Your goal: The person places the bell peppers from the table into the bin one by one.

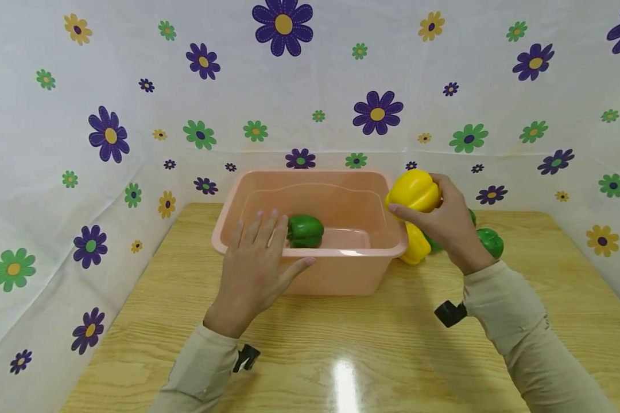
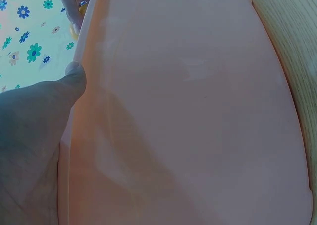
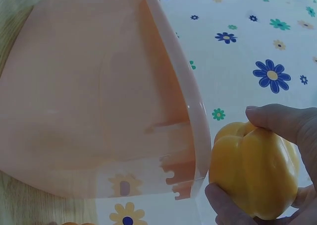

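Note:
A yellow bell pepper [image 1: 414, 191] is gripped in my right hand [image 1: 446, 221], just above the right rim of a pink plastic tub [image 1: 336, 272]. In the right wrist view the thumb and fingers wrap the yellow pepper [image 3: 252, 170] beside the tub's rim [image 3: 190, 106]. My left hand [image 1: 253, 275] rests with straight fingers over the tub's front rim, its thumb [image 2: 74, 76] at the edge in the left wrist view. Inside the tub lies a green bell pepper [image 1: 306, 231], partly hidden behind the left fingers.
Another yellow bell pepper [image 1: 415, 245] sits on the wooden table [image 1: 310, 344] against the tub's right side. Green bell peppers [image 1: 489, 243] lie right of it, partly covered by the right hand and wrist. A flower-print sheet [image 1: 310, 74] hangs behind and along the sides.

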`<state>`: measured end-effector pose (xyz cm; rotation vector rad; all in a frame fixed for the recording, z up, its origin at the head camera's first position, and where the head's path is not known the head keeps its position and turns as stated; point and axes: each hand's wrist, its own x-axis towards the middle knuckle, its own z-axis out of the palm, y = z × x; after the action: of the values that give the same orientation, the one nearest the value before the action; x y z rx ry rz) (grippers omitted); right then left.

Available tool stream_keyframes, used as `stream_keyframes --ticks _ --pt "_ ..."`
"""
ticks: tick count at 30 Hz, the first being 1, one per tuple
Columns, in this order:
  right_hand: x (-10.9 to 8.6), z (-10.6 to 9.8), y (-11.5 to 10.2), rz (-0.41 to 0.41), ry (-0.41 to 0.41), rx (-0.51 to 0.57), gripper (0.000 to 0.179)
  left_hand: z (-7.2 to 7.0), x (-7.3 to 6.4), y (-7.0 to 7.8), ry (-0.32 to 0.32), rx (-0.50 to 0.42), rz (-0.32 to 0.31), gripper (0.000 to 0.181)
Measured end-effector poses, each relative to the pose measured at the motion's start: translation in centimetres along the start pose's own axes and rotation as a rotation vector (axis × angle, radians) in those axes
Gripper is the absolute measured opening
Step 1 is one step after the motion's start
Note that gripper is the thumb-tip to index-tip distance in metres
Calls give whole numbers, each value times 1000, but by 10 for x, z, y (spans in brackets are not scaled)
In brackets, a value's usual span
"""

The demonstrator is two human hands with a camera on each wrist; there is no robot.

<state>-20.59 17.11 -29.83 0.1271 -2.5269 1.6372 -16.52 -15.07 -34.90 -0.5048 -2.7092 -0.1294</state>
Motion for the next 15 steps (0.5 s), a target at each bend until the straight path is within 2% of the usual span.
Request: stream_keyframes --ticks 15 --pt "2 3 2 -10 -18 14 87 0 -1 1 -4 0 -3 91"
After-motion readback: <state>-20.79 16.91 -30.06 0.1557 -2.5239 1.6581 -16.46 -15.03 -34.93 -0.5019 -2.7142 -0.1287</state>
